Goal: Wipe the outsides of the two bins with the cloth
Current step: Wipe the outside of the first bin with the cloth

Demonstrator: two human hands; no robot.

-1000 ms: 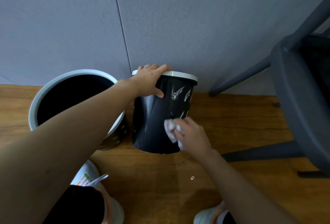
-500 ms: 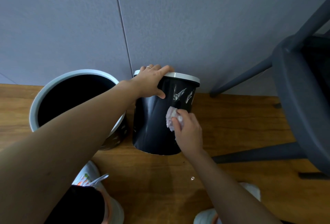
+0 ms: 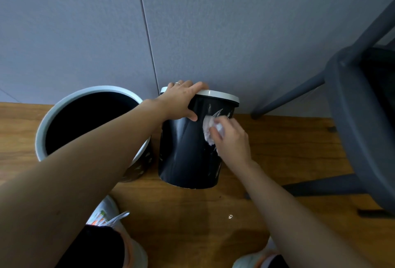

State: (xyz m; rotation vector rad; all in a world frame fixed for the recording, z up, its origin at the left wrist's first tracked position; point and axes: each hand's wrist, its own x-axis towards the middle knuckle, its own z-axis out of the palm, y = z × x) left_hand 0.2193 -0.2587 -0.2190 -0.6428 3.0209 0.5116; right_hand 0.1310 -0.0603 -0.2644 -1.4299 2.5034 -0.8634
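Two round bins stand side by side on a wooden floor [image 3: 288, 139] with a warm brown grain, against a matte grey-blue wall [image 3: 235, 22] divided by one thin vertical seam. The right bin [image 3: 183, 161] is a glossy black cylinder, slightly narrower at the base, with a pale flat rim and faint white leaf-like marks on its side. It looks tipped a little toward the viewer. The left bin [image 3: 42, 131] is wider, with a thick pale rounded rim and a dark open inside; its black outer wall, with small white marks, shows only low down beside the forearm crossing it. The two bins stand just beside each other; whether they touch cannot be told.

The left hand [image 3: 181, 100] grips the right bin's rim, fingers curled over the top edge and thumb pressed on the shiny side. One thin ring shows on a finger.

The right hand [image 3: 232, 139] clamps its fingers on one crumpled white cloth [image 3: 208, 129], soft and bunched, and presses it against the upper side of the right bin, just below the rim and close to the left thumb.

At the right stands one dark grey chair [image 3: 352, 118] with a smooth moulded seat and slim legs. Two pale sports shoes show at the bottom: one [image 3: 106, 214] with white laces and orange accents, the other [image 3: 254, 261] at the frame edge.
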